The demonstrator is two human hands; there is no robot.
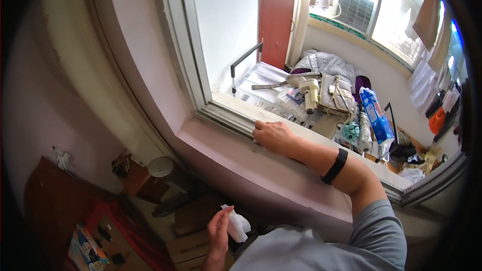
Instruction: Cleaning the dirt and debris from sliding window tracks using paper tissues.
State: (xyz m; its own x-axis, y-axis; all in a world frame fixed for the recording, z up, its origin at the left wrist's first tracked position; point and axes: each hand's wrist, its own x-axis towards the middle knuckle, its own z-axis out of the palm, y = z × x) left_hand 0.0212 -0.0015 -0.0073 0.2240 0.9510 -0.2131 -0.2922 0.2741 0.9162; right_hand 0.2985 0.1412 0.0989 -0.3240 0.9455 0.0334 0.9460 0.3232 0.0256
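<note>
My right hand [273, 136] reaches across the sill with its fingers curled down onto the window track [228, 119]. A small pale bit shows under the fingertips, too little of it to name. A dark band [335, 166] circles that forearm. Lower down, in front of my body, my left hand [219, 228] pinches a crumpled white tissue [238, 227], which hangs beside the fingers. The pinkish window sill [261, 165] runs below my right arm.
Beyond the window, a rack with black handles [246, 57] bears a beige bag [337, 95], a blue-and-white package [376, 115] and a grey puffy jacket [326, 64]. At lower left are a small wooden cabinet [143, 183] and a patterned bag [88, 248]. Clothes [427, 83] hang at right.
</note>
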